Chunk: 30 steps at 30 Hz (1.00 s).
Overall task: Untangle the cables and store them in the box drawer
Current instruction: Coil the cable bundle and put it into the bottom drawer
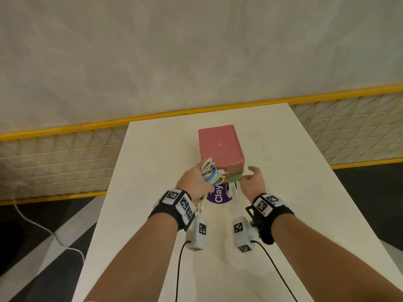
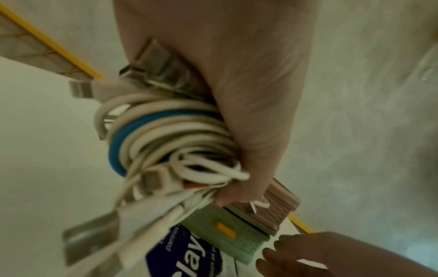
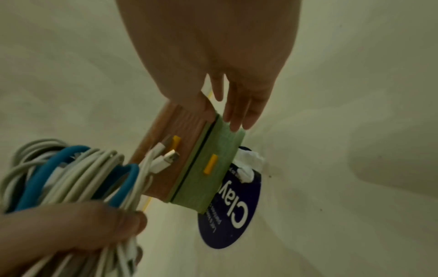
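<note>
The left hand (image 1: 195, 182) grips the coiled cables (image 1: 210, 172) just left of the box (image 1: 220, 147) on the table (image 1: 283, 192). The right hand (image 1: 253, 182), fingers nearly straight, touches the green drawer's (image 3: 211, 165) side. Likely step: opening it; next, a pull outward. Whether it has slid out is unclear; blur hides the plugs.

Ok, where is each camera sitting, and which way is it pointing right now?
Head: worn on the head, looking forward and down at the white table and pink box; both forearms and hands show.
Left wrist: looks along the left hand at its coiled cables.
Right wrist: looks along the right hand, fingertips at the green drawer.
Shared: both wrist views show the drawer, the cables and the purple Clay label.
</note>
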Tool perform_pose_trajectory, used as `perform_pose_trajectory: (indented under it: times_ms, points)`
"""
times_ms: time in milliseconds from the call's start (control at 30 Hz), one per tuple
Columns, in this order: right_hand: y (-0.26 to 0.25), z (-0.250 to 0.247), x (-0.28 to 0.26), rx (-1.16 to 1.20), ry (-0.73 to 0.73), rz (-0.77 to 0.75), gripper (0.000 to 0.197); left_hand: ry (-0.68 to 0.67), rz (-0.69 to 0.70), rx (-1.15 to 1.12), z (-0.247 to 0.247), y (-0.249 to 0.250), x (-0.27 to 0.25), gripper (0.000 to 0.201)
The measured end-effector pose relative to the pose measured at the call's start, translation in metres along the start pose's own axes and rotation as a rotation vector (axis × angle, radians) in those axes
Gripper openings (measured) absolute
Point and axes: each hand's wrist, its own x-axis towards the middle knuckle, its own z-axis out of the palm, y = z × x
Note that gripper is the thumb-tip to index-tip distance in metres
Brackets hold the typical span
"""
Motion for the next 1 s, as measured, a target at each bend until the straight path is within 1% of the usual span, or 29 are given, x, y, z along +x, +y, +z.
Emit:
perform_pose_trajectory:
  times_ms: [67,133,167,267,300,333,400,433,500,600,667,700,767,833,867,933,1000]
  points:
    - [0.007,0.011,0.011,-0.018,-0.066,0.062,0.065,-0.064,-0.026,0.048,-0.002,-0.006,0.004,0.105]
    - [0.012,0.023,0.021,-0.007,-0.115,0.082,0.074,-0.090,-0.032,0.083,-0.006,-0.012,0.008,0.106]
    - [0.014,0.029,0.026,0.022,-0.129,0.088,0.070,-0.101,-0.029,0.088,-0.008,-0.014,0.010,0.106]
    - [0.011,0.037,0.029,0.147,-0.140,0.131,0.047,-0.131,-0.027,0.097,-0.013,-0.014,0.012,0.107]
    - [0.013,0.039,0.031,0.169,-0.132,0.133,0.044,-0.134,-0.023,0.102,-0.014,-0.014,0.012,0.107]
    - [0.014,0.039,0.031,0.177,-0.124,0.125,0.046,-0.135,-0.022,0.106,-0.014,-0.013,0.012,0.107]
    - [0.024,0.040,0.033,0.169,-0.108,0.111,0.055,-0.133,-0.015,0.108,-0.013,-0.014,0.010,0.108]
    - [0.030,0.039,0.031,0.165,-0.115,0.104,0.054,-0.133,-0.012,0.105,-0.012,-0.015,0.010,0.109]
    - [0.041,0.035,0.019,0.210,-0.107,0.084,0.042,-0.143,-0.007,0.096,-0.012,-0.016,0.010,0.110]
    - [0.048,0.028,-0.012,0.253,-0.066,0.098,0.042,-0.153,0.018,0.105,-0.014,-0.016,0.010,0.109]
    - [0.049,0.025,-0.028,0.206,-0.064,0.088,0.044,-0.160,0.036,0.116,-0.016,-0.016,0.009,0.109]
    - [0.046,0.024,-0.035,0.162,-0.040,0.081,0.050,-0.163,0.042,0.123,-0.016,-0.016,0.009,0.109]
    - [0.038,0.019,-0.040,0.021,0.062,0.081,0.062,-0.170,0.048,0.134,-0.016,-0.017,0.008,0.111]
    - [0.029,0.015,-0.039,-0.122,0.143,0.054,0.061,-0.181,0.049,0.135,-0.013,-0.017,0.007,0.115]
    - [0.023,0.014,-0.037,-0.175,0.154,0.040,0.060,-0.187,0.047,0.135,-0.013,-0.017,0.007,0.116]
    - [0.014,0.012,-0.029,-0.239,0.134,-0.001,0.057,-0.197,0.047,0.143,-0.013,-0.017,0.007,0.117]
    - [0.011,0.011,-0.023,-0.284,0.055,-0.022,0.054,-0.205,0.045,0.160,-0.015,-0.019,0.008,0.116]
